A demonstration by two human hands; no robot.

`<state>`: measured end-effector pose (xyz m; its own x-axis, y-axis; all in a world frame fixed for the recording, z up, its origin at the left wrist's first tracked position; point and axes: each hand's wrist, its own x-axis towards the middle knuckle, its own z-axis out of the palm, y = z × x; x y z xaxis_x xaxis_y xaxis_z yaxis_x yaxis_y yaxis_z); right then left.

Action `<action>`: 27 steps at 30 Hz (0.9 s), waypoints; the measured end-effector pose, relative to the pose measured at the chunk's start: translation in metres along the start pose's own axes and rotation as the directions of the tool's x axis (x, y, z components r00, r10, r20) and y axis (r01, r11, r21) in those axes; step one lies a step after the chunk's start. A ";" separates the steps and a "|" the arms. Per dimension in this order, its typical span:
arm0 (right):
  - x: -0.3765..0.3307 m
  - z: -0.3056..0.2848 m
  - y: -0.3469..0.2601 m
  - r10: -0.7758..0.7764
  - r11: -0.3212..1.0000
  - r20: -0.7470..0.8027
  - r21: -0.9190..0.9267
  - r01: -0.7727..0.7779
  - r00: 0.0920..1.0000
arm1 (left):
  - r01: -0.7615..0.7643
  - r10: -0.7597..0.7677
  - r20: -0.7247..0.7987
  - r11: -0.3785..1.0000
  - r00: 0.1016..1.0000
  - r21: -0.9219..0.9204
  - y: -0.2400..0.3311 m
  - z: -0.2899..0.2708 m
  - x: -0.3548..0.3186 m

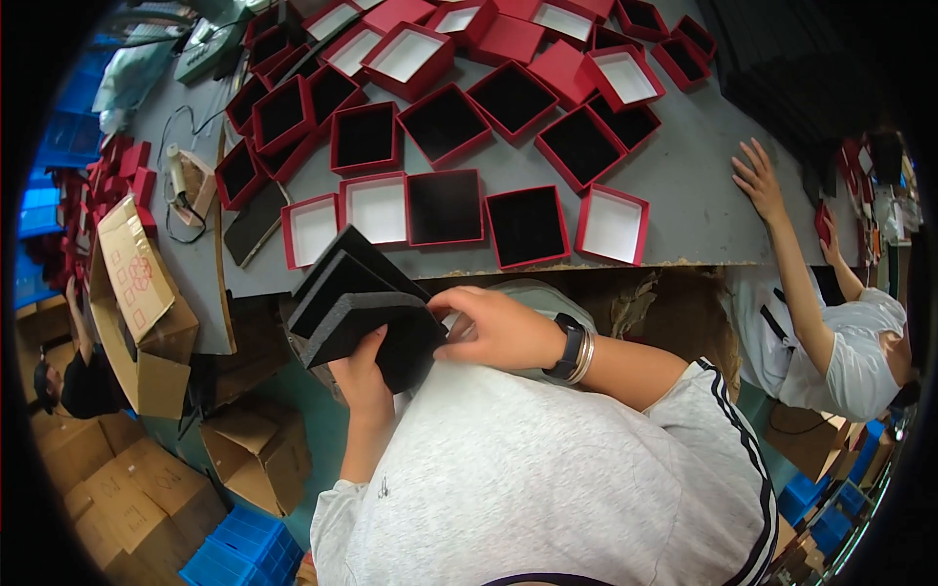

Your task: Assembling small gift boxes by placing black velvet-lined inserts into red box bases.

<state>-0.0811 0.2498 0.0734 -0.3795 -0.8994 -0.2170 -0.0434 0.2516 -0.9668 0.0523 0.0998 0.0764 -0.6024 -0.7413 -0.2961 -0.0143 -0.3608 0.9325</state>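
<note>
A: At the near edge of the grey table (684,186), what does the person hold?

B: A stack of black foam pads (362,308), fanned out, just short of the table edge and above the person's lap. The left hand (360,376) grips the stack from below, fingers closed around its lower corner. The right hand (498,327) rests on the stack's right side, fingers curled onto the top pad's edge.

A: And the boxes on the table?

B: Many shallow red boxes (445,122) lie open-side up, packed close together. Most show a black inside, like the black-lined box (528,227) in the front row; whether that is a pad or the bare lining, one cannot tell. Others show white, like the white-lined box (613,225) just beside it on the right, and two more white ones (376,208) at the left of that row. None holds any loose item that can be seen.

A: Anything around the table?

B: Open cardboard cartons (147,313) stand on the floor to the left, with blue crates (244,552) below them. On the right, another person's hand (760,181) lies flat on the table top, fingers spread, well apart from the boxes.
</note>
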 end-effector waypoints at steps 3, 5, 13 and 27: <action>0.011 -0.003 -0.011 -0.108 0.994 -0.117 -0.048 0.103 0.987 | -0.107 0.085 -0.226 0.991 0.970 -0.085 -0.005 0.006 -0.002; 0.018 -0.008 -0.025 0.071 0.983 -0.042 0.173 -0.063 0.997 | -0.135 0.115 -0.210 0.987 0.971 -0.088 -0.010 0.009 -0.003; 0.017 -0.029 -0.028 -0.052 0.998 0.021 0.043 0.051 0.998 | -0.081 0.020 -0.188 0.943 0.982 -0.322 0.002 0.005 -0.002; -0.095 -0.178 0.051 0.142 0.988 -0.703 0.063 -0.137 0.697 | -0.051 0.039 -0.055 0.972 0.998 -0.231 -0.029 -0.051 0.027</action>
<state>-0.2115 0.4117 0.0688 -0.9201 -0.3402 -0.1942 0.0679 0.3497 -0.9344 0.0767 0.0613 0.0305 -0.5577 -0.7848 -0.2702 0.2011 -0.4435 0.8734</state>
